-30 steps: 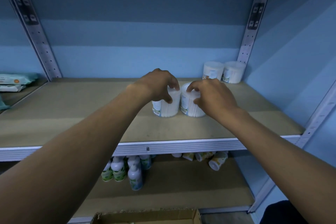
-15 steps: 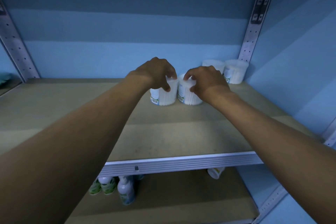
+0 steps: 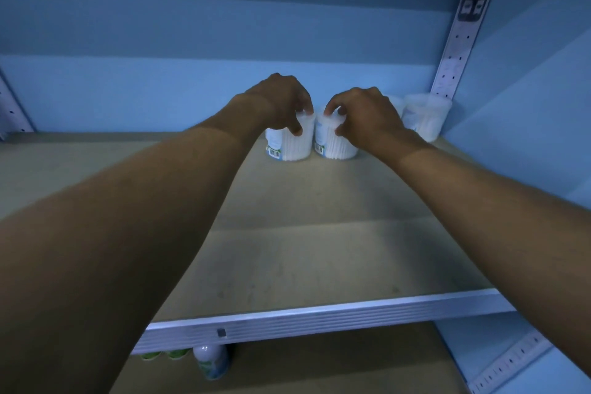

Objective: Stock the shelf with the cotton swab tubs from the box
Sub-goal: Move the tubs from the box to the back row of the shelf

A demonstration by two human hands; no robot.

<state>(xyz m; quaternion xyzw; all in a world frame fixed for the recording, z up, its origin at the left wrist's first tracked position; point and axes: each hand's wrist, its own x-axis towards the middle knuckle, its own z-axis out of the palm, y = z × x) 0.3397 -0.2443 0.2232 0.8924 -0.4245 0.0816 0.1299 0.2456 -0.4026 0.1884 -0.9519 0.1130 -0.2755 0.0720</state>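
Note:
Two white cotton swab tubs stand side by side on the tan shelf [image 3: 319, 249], far back. My left hand [image 3: 281, 102] grips the top of the left tub [image 3: 291, 147] with fingertips on its lid. My right hand [image 3: 367, 118] grips the lid of the right tub [image 3: 335, 147]. The tubs nearly touch. Another tub [image 3: 425, 118] stands in the back right corner, with a second one beside it mostly hidden behind my right hand. The box is out of view.
A perforated metal upright [image 3: 457, 51] runs up the back right corner; another upright [image 3: 12, 112] is at the left edge. The shelf's metal front rail [image 3: 319, 317] crosses below. On the lower shelf stand bottles [image 3: 211, 358].
Both hands pushed the two tubs farther back on the shelf, toward the wall. The camera moved closer and tilted up, so the lower shelf and box dropped out of view.

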